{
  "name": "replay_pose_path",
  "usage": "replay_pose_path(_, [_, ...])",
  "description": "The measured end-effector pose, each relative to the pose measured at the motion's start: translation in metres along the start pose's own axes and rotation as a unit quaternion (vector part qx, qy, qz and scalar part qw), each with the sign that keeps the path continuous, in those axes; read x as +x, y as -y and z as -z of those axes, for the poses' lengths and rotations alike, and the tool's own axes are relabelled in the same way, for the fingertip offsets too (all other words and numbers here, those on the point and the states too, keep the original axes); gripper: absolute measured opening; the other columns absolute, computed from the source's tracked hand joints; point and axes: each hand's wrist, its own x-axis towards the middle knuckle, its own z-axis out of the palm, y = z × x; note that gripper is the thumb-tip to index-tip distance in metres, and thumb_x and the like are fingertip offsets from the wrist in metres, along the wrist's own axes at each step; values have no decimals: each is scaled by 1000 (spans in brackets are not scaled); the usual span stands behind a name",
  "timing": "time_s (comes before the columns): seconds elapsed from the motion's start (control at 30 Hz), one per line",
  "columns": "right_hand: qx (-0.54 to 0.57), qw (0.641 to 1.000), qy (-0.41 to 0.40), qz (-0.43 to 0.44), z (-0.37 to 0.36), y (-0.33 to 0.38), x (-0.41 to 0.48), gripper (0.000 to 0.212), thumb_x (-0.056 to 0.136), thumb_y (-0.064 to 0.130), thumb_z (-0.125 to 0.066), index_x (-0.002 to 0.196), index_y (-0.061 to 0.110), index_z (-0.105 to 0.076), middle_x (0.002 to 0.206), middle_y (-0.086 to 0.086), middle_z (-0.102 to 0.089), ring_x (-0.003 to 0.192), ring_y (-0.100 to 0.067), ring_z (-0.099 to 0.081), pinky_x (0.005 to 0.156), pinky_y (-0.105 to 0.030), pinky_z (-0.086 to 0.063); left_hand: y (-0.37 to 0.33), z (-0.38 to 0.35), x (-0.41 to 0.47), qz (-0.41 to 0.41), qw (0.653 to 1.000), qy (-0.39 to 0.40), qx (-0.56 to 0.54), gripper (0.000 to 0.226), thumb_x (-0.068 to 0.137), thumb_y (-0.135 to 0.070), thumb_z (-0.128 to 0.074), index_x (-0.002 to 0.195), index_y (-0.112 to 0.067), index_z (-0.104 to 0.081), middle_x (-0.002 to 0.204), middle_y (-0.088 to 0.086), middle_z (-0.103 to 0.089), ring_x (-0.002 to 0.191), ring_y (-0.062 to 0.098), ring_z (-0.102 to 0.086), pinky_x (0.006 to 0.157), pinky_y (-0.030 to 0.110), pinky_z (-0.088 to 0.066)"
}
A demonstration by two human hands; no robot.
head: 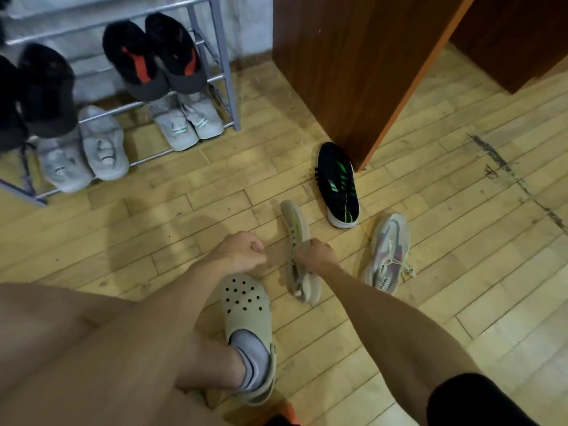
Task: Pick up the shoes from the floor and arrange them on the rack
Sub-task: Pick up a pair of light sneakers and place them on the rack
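A beige sneaker lies tipped on its side on the wooden floor at the centre, and my right hand is closed around its middle. Its mate, a pale sneaker with pink and grey patches, lies flat just to the right. A black sneaker with green stripes rests farther back by the cabinet corner. My left hand hovers as a loose fist left of the held shoe, holding nothing. The metal shoe rack stands at the upper left with several shoes on it.
On the rack sit black slippers with orange straps, dark shoes and grey sneakers on the bottom shelf. A brown wooden cabinet stands behind the black sneaker. My foot in a beige clog is planted near the bottom centre.
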Motion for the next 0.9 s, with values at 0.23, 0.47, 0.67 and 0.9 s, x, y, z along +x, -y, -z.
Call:
replay_pose_path(0.23, [-58, 996, 44, -58, 11, 3, -14, 52, 69, 24, -80, 113, 6, -58, 88, -6, -59, 88, -26, -64, 74, -40, -60, -12, 13, -4, -10, 1000, -5, -14, 26, 82, -22, -59, 106, -22, -66, 117, -1, -63, 105, 16, -57, 91, 28, -45])
replay_pose_path(0.47, [-40, 995, -16, 93, 84, 108, -44, 40, 76, 21, -75, 112, 10, -61, 88, -7, -66, 75, -22, -65, 54, -35, -60, -27, 126, -38, -61, 993, -103, -8, 23, 84, -18, -58, 103, -14, -71, 112, 2, -66, 103, 17, -59, 80, 21, -44])
replay_pose_path(0.67, [-94, 945, -76, 305, 100, 270, -130, 42, 71, 13, -76, 109, 8, -61, 103, -12, -66, 89, -29, -66, 63, -37, -56, 13, 251, -142, -75, 971, -227, 26, 11, 86, -18, -56, 85, -18, -67, 86, 2, -55, 81, 19, -51, 73, 28, -41])
replay_pose_path(0.9, [-239, 839, -118, 474, 28, 403, -250, 38, 72, 16, -72, 105, 0, -64, 92, -13, -67, 75, -23, -56, 61, -31, -47, 146, 287, -278, 41, 917, -377, -119, 20, 85, -19, -60, 93, -5, -72, 81, 6, -63, 75, 19, -57, 69, 25, -46])
